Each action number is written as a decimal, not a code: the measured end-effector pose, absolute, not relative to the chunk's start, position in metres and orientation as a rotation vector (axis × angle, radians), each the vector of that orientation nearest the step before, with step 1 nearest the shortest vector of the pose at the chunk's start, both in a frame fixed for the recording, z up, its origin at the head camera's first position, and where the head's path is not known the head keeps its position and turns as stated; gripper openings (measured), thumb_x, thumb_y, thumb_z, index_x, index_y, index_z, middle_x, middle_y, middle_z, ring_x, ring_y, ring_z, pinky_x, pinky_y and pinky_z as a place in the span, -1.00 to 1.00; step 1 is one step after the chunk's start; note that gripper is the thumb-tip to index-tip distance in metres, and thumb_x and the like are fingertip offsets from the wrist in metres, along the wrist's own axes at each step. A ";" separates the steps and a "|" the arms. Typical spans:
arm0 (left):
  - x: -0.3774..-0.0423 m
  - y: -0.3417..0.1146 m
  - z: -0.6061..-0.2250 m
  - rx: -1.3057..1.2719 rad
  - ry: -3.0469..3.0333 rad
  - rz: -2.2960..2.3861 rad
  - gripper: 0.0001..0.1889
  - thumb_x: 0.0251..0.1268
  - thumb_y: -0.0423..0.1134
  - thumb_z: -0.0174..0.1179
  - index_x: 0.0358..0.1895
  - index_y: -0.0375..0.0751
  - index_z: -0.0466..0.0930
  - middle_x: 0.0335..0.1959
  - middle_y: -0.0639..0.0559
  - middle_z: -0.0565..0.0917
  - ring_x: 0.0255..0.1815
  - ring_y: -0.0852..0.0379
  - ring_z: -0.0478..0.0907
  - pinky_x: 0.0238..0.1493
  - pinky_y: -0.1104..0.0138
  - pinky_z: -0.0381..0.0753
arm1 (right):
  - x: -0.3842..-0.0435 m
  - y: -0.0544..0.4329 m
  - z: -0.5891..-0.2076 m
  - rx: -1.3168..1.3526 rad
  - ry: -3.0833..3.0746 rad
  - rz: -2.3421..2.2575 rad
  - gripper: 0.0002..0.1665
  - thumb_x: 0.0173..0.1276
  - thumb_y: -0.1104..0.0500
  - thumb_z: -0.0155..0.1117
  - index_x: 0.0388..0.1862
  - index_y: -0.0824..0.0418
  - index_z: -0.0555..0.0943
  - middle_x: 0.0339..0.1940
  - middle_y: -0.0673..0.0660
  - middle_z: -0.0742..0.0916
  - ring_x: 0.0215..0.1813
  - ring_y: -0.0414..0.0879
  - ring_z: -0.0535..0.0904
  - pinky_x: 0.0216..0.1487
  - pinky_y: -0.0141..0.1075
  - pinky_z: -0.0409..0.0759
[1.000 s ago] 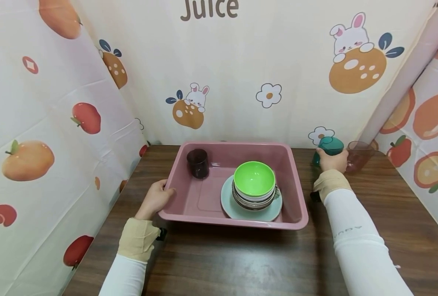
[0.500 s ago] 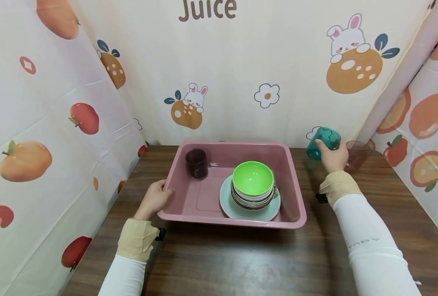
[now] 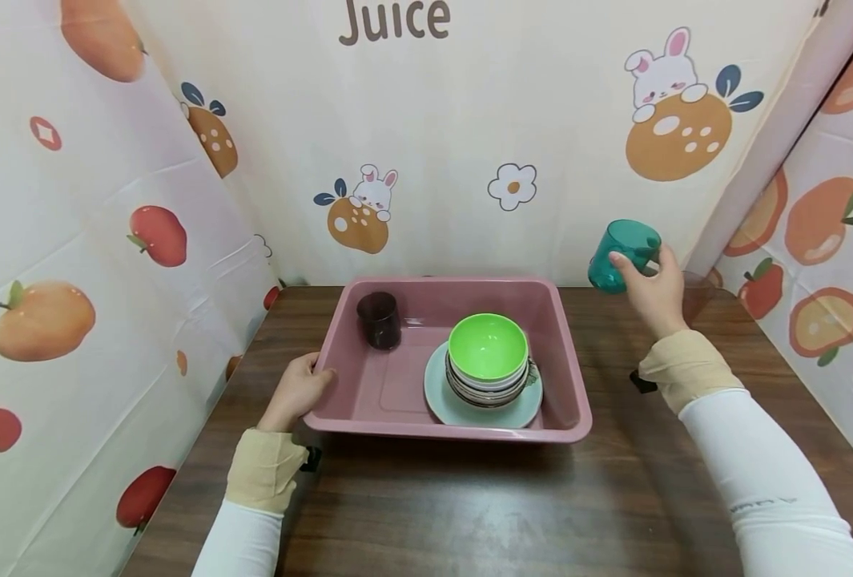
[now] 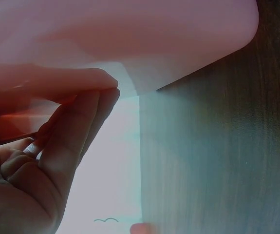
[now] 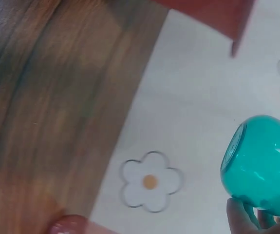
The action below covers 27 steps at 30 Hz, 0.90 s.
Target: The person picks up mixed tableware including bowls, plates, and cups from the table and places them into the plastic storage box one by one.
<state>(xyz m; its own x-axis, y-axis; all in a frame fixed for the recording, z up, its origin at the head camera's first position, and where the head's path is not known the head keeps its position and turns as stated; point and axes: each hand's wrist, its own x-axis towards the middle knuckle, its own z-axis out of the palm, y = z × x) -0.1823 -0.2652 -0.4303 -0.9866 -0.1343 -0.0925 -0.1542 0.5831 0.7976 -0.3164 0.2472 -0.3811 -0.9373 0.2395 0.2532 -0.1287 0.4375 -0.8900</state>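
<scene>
My left hand (image 3: 298, 390) grips the left rim of a pink plastic basin (image 3: 455, 431), thumb on the inner side; the left wrist view shows the fingers (image 4: 66, 141) against its wall. Held off the table in my right hand (image 3: 658, 295) is a translucent teal cup (image 3: 613, 255), slightly tilted, to the right of the basin. Its rounded base faces the camera in the right wrist view, with fingertips (image 5: 239, 214) along its side. Inside the basin, a dark cup (image 3: 379, 322) stands at back left. A green bowl (image 3: 488, 346) tops a bowl stack on a pale blue plate (image 3: 436, 393).
A clear pinkish cup (image 3: 700, 293) stands behind my right hand at the table's back right, partly hidden. The dark wooden table (image 3: 426, 505) is bounded at the back and sides by printed curtains (image 3: 440, 160).
My right hand has lifted the teal cup off the table, tilting it and then bringing it up and slightly left. The left hand keeps its grip on the basin.
</scene>
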 end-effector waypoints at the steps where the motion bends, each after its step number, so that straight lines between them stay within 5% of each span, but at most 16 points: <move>1: -0.182 -0.265 -0.430 -0.256 2.777 1.400 -0.61 0.30 -0.32 0.04 0.14 -0.46 0.52 -0.10 -0.32 0.67 -0.27 0.07 0.59 -0.26 0.34 0.54 | -0.314 0.246 -0.378 -0.074 -2.359 1.498 -0.15 0.33 -0.25 0.21 0.51 0.01 0.23 0.45 0.16 0.40 0.40 0.09 0.33 0.28 0.06 0.39; 7: -0.182 -0.265 -0.430 -0.270 2.782 1.394 -0.62 0.30 -0.32 0.05 0.12 -0.45 0.54 -0.12 -0.31 0.68 -0.27 0.07 0.59 -0.27 0.34 0.53 | -0.297 0.236 -0.361 0.069 -2.407 1.472 -0.24 0.35 -0.22 0.21 0.48 -0.11 0.27 0.38 0.15 0.43 0.29 0.18 0.46 0.02 -0.23 0.49; 14: -0.181 -0.264 -0.428 -0.279 2.766 1.419 -0.63 0.30 -0.33 0.06 0.11 -0.45 0.55 -0.13 -0.30 0.68 -0.29 0.08 0.58 -0.29 0.35 0.53 | -0.275 0.224 -0.348 0.187 -2.446 1.487 -0.24 0.38 -0.18 0.19 0.42 0.18 0.32 0.35 0.25 0.47 0.37 0.21 0.38 0.25 0.19 0.40; 22: -0.180 -0.265 -0.429 -0.275 2.773 1.417 -0.64 0.29 -0.34 0.06 0.09 -0.45 0.55 -0.16 -0.30 0.68 -0.33 0.09 0.58 -0.32 0.35 0.54 | -0.256 0.210 -0.342 0.203 -2.552 1.414 -0.25 0.34 -0.20 0.23 0.35 0.21 0.41 0.26 0.22 0.57 0.21 0.07 0.51 -0.11 -0.50 0.46; 27: -0.180 -0.265 -0.429 -0.277 2.773 1.417 -0.64 0.29 -0.34 0.07 0.10 -0.45 0.55 -0.15 -0.29 0.68 -0.30 0.09 0.59 -0.30 0.35 0.53 | -0.244 0.200 -0.342 0.273 -2.534 1.454 -0.27 0.35 -0.12 0.26 0.38 0.21 0.39 0.25 0.26 0.59 0.16 0.12 0.56 -0.17 -0.61 0.49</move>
<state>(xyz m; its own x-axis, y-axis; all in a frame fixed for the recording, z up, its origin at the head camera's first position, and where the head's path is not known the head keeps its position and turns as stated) -0.1802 -0.2647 -0.4294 -0.9842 -0.1502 -0.0937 -0.1640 0.5738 0.8024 -0.2442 0.1997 -0.3418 -0.9614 -0.0568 0.2691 -0.2609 0.4972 -0.8275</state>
